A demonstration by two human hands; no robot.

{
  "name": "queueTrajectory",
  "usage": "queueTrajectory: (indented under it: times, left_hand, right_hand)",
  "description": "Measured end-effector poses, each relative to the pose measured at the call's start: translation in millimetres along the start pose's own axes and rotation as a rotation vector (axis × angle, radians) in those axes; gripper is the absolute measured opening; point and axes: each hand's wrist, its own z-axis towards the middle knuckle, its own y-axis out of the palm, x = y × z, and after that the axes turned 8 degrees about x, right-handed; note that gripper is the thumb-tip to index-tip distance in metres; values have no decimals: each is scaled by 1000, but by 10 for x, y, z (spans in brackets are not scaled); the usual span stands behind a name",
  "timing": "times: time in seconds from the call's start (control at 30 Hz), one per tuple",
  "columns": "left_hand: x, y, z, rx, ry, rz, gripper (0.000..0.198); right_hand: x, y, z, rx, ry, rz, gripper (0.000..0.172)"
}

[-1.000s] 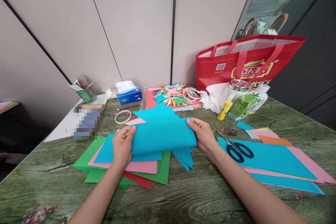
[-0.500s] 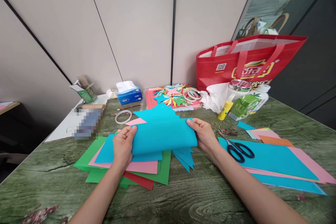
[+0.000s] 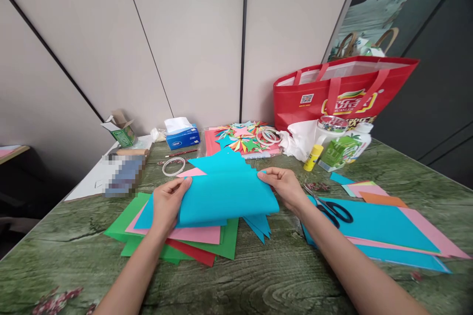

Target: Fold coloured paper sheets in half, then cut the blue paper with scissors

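Note:
A folded sheet of blue paper [image 3: 225,197] is held up between my two hands. My left hand [image 3: 168,202] pinches its left end, thumb on top. At the upper right corner, my right hand [image 3: 284,187] grips it between thumb and fingers. Below lies a stack of coloured sheets, with green paper [image 3: 231,241], pink paper [image 3: 207,235] and a red strip [image 3: 192,252] showing. Pointed blue paper pieces [image 3: 258,229] stick out under the held sheet, and more blue cut paper [image 3: 218,161] lies just behind it.
Black-handled scissors [image 3: 334,209] rest on blue sheets [image 3: 384,226] at the right. Behind stand a glue stick [image 3: 313,157], a green carton [image 3: 338,153], a red bag [image 3: 295,101] and a tissue box [image 3: 182,137]. Paper stars [image 3: 242,133] and a tape roll [image 3: 173,166] lie farther back.
The front edge of the folded blue paper has dropped slightly and its face has tilted. My right hand has shifted slightly left; both hands keep their hold. The camera view has moved a little.

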Motion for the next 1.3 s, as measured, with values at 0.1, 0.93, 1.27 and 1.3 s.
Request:
queueTrajectory:
  times: [0.1, 0.93, 1.27, 1.3]
  left_hand:
    - [65, -71, 0, -59, -54, 28, 29]
    - [-95, -317, -359, -650, 446, 1115, 28]
    - [14, -268, -371, -842, 670, 1116, 33]
    - [34, -266, -364, -897, 665, 1079, 34]
  right_hand:
    - [-43, -3, -33, -76, 19, -103, 31]
    - [145, 121, -421, -162, -211, -1422, 19]
    - [125, 265, -434, -362, -396, -1462, 25]
    - [136, 282, -423, -415, -418, -1450, 27]
